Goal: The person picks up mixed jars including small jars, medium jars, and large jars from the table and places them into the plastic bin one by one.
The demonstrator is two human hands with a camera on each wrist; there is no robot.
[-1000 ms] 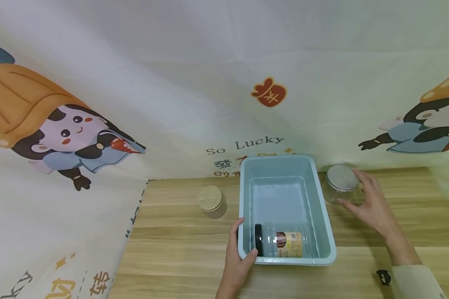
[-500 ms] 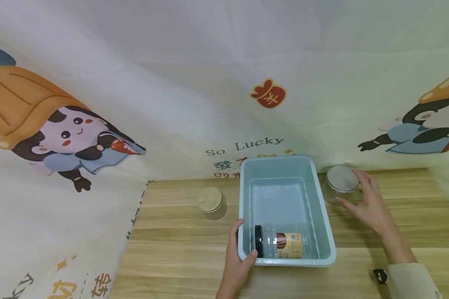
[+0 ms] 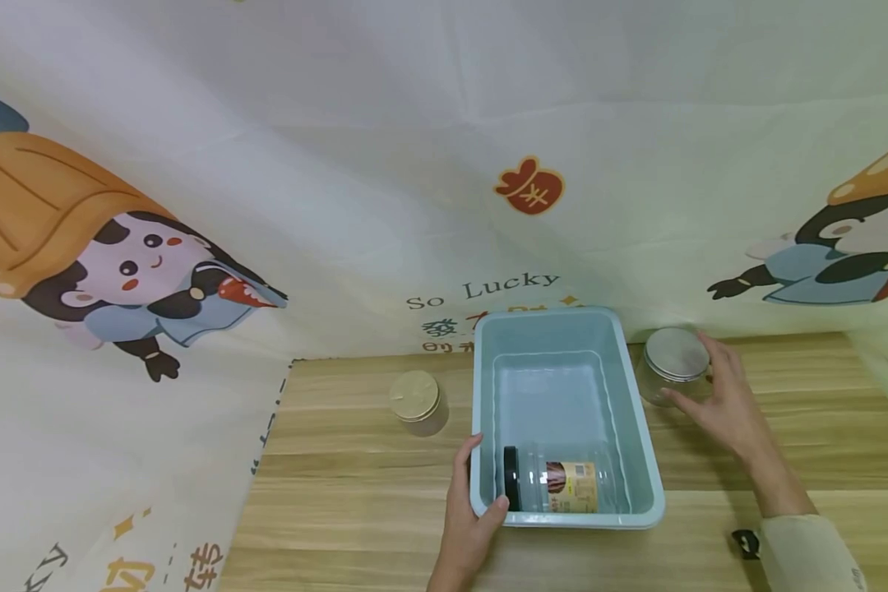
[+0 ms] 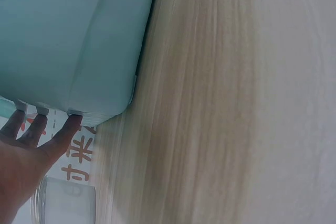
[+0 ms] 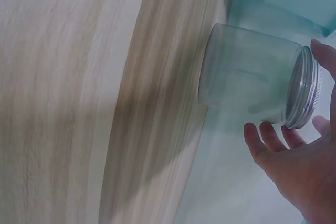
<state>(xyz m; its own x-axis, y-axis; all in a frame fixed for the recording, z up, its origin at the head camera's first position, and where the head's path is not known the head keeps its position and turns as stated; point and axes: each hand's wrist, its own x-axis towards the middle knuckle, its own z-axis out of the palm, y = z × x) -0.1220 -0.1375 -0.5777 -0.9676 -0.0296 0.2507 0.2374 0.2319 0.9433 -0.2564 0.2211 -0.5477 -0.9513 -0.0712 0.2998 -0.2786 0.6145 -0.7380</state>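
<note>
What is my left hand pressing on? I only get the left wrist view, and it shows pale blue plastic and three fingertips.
Observer: It is a pale blue bin on a wooden table; your left hand grips its near left corner, thumb over the rim.
Operator: Anything inside the bin?
Observer: Yes, a clear jar with a black lid lies on its side at the near end.
Operator: And my other hand?
Observer: Your right hand is spread around a clear jar with a silver lid, standing upright right of the bin; in the right wrist view the fingertips sit at its lid.
Operator: Anything else on the table?
Observer: A small jar with a tan lid stands left of the bin.
</note>
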